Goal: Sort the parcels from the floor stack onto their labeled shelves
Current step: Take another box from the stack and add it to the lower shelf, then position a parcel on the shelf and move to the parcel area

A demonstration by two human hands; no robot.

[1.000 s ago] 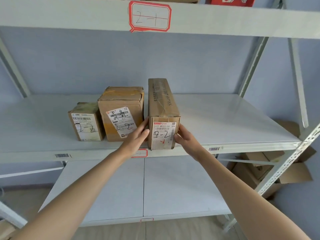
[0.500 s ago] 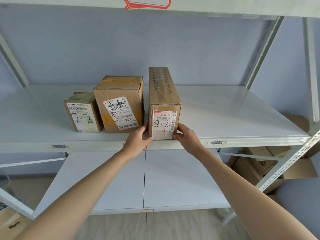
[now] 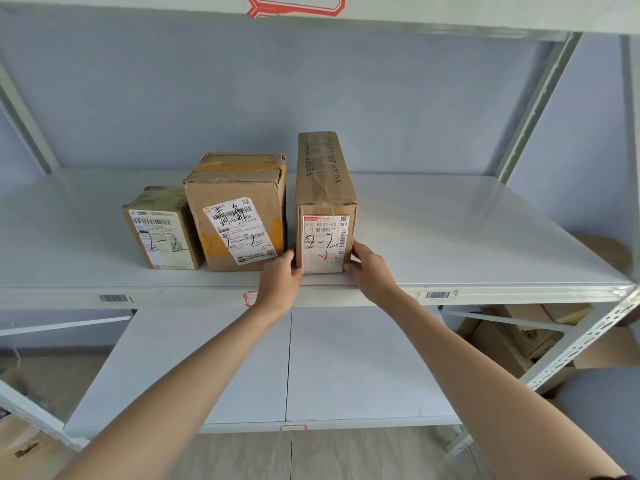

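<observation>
Since the earlier frame you have pushed the long parcel (image 3: 325,216) further back; it now sits fully on the middle shelf (image 3: 467,244), just beside the square box (image 3: 239,213). Your left hand (image 3: 278,284) and right hand (image 3: 372,271) each grip a lower front corner, thumbs on its label. Marked 2-2 like its neighbours, so this placement looks complete; release next.

Both hands have pushed the long parcel (image 3: 325,202) back from the shelf (image 3: 485,237) edge.
</observation>
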